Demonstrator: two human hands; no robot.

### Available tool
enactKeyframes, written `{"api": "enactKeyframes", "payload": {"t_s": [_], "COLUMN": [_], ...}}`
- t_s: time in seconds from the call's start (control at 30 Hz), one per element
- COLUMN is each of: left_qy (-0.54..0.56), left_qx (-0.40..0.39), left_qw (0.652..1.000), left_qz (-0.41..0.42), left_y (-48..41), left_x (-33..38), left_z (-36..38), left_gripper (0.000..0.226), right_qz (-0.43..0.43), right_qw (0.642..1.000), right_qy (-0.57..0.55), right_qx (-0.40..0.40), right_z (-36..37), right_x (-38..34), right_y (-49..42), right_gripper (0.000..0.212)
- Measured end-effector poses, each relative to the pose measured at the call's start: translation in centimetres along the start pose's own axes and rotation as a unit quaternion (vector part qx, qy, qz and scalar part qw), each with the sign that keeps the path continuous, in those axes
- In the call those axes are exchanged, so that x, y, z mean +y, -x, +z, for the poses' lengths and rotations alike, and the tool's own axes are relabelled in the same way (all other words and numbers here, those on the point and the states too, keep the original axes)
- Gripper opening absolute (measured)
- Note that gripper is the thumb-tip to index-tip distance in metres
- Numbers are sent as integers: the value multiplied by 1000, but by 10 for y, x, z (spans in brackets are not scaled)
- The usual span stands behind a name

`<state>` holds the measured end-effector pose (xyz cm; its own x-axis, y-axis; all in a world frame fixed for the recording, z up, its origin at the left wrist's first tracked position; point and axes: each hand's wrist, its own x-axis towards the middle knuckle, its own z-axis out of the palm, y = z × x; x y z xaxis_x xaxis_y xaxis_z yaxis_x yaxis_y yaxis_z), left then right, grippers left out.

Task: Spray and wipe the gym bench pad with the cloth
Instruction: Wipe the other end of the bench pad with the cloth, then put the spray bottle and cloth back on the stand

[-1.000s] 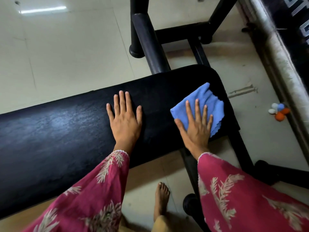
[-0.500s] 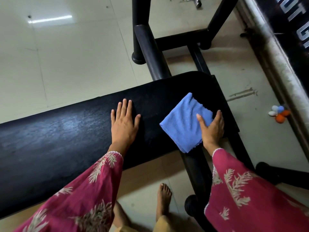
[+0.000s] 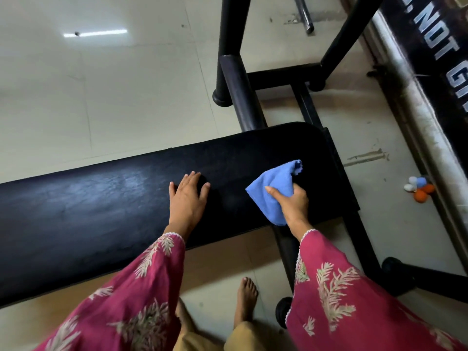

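Note:
The long black bench pad (image 3: pixel 101 211) runs from the lower left to its rounded end at the right. My left hand (image 3: pixel 188 198) rests on the pad with its fingers straight, near the middle. My right hand (image 3: pixel 292 202) grips the blue cloth (image 3: pixel 274 188) near the pad's right end. The cloth is bunched up, with one corner raised off the pad. No spray bottle is in view.
The black steel bench frame (image 3: pixel 243 97) rises behind the pad, and its legs (image 3: pixel 286 249) run under it. A small bunch of coloured balls (image 3: pixel 419 187) lies on the tiled floor at right. A dark lettered board (image 3: pixel 435 46) lines the right edge. My bare foot (image 3: pixel 247 297) stands below.
My right hand went from lying flat on the spread cloth to gripping it, and the cloth is now bunched and partly lifted. My left hand stayed on the pad.

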<state>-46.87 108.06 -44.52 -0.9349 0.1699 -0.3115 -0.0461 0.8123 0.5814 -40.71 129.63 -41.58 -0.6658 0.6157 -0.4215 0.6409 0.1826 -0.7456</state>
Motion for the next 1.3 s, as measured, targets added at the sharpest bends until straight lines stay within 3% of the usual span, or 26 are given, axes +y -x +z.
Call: {"api": "enactKeyframes", "payload": {"t_s": [0.17, 0.3, 0.6, 0.73, 0.87, 0.97, 1.3], "left_qy": [159, 201, 243, 280, 316, 331, 412], "left_qx": [0, 17, 164, 233, 274, 287, 319], "left_qw": [977, 960, 902, 854, 809, 797, 737], "left_qz": [-141, -193, -318, -371, -413, -416, -431], "left_y": [49, 91, 185, 207, 211, 198, 143], "left_x": [-22, -54, -186, -250, -305, -345, -435], "left_z": [-69, -140, -326, -380, -407, -419, -430], "left_gripper": [38, 35, 35, 33, 35, 46, 72], "right_qz": [0, 17, 33, 35, 51, 51, 64], "right_qw": [994, 981, 953, 938, 924, 914, 918], "right_qy": [-82, -117, -108, -97, -79, -65, 31], "right_qx": [-70, -152, -281, -330, -371, -398, -390], "right_z": [13, 48, 194, 265, 329, 377, 494], "right_x": [-54, -102, -204, -235, -252, -265, -282], "right_y": [59, 124, 288, 339, 366, 374, 352], "right_gripper": [25, 25, 34, 38, 41, 37, 38]}}
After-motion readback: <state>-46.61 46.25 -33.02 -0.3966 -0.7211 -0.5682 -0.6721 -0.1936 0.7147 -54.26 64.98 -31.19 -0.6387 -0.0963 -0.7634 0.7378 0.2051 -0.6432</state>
